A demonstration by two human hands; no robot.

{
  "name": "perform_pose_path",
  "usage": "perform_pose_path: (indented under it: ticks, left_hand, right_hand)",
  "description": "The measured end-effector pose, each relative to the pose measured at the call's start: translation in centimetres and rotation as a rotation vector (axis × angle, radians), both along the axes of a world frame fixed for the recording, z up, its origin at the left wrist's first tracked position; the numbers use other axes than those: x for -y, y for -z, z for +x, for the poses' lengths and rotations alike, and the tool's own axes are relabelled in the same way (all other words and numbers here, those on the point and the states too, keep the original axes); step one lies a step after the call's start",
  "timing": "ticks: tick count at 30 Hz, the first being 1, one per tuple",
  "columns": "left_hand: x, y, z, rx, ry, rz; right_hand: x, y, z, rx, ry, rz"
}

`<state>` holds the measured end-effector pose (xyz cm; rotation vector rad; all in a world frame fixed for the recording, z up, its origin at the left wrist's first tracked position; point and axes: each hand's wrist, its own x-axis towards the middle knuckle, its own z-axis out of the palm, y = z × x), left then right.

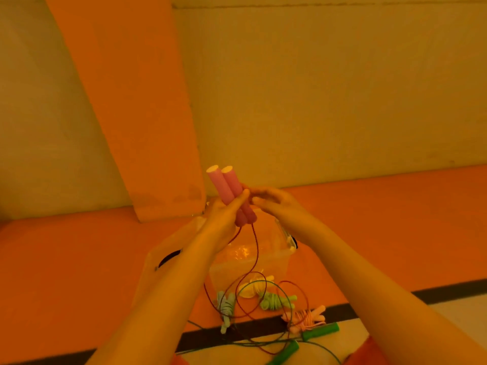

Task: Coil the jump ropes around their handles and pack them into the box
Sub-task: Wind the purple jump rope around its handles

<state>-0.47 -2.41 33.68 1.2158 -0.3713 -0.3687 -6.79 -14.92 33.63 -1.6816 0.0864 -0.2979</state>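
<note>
Left hand (224,214) is wrapped around two pink handles (228,189), holding them side by side and tilted, their pale end caps pointing toward the upper left of the frame. Right hand (274,204) sits just beside the handles at frame centre, its fingers curled with the tips against the handles. Whether it pinches anything there is too blurred to tell. A thin red cord (257,248) drops from the lower ends of the handles and spreads in loose loops on the floor below.

Directly behind and under the hands stands a clear plastic box (226,270), with dark clasps at its left and right sides. In front of it, toward the lower centre, lie coiled ropes: a light blue bundle (226,309), a yellow bundle (251,288), a light green bundle (275,301) and a peach bundle (307,316). Two dark green handles (320,330) lie uncoiled at the bottom right of centre, their green cord trailing among the red loops.

All this rests on an orange mat (79,259) that fills the middle band of the frame. A dark strip (448,293) edges it, and a paler floor lies nearer the camera. Above, a pale padded wall (329,88) rises, crossed at upper left by a slanting orange band (126,101).
</note>
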Motion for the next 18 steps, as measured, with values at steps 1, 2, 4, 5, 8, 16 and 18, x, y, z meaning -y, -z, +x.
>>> perform_pose_path:
  ticks: [1,2,4,5,8,16,18]
  left_hand:
    - [0.2,0.2,-0.1,-0.043,0.018,-0.034]
    - [0.3,0.4,-0.2,-0.078,0.034,-0.052]
    - [0.3,1.0,-0.4,-0.089,0.061,-0.010]
    - [0.2,1.6,-0.4,-0.084,0.070,0.008]
    - [0.2,2.8,0.0,-0.133,0.077,0.010]
    - [-0.4,2.0,1.6,-0.119,0.195,-0.031]
    - [-1.3,1.6,2.5,-0.276,0.271,-0.197]
  right_hand:
    - [-0.5,0.7,0.0,-0.016,-0.035,-0.021]
    - [-0.9,1.5,0.1,-0.029,-0.057,-0.023]
    - [-1.6,3.0,0.2,-0.039,-0.057,-0.068]
    - [-1.9,3.4,0.3,-0.045,-0.043,-0.115]
    - [-2.5,3.9,1.1,-0.022,-0.046,-0.223]
    - [-1.9,2.8,2.9,0.034,-0.069,-0.351]
    - [-1.5,2.7,2.7,0.075,-0.016,-0.453]
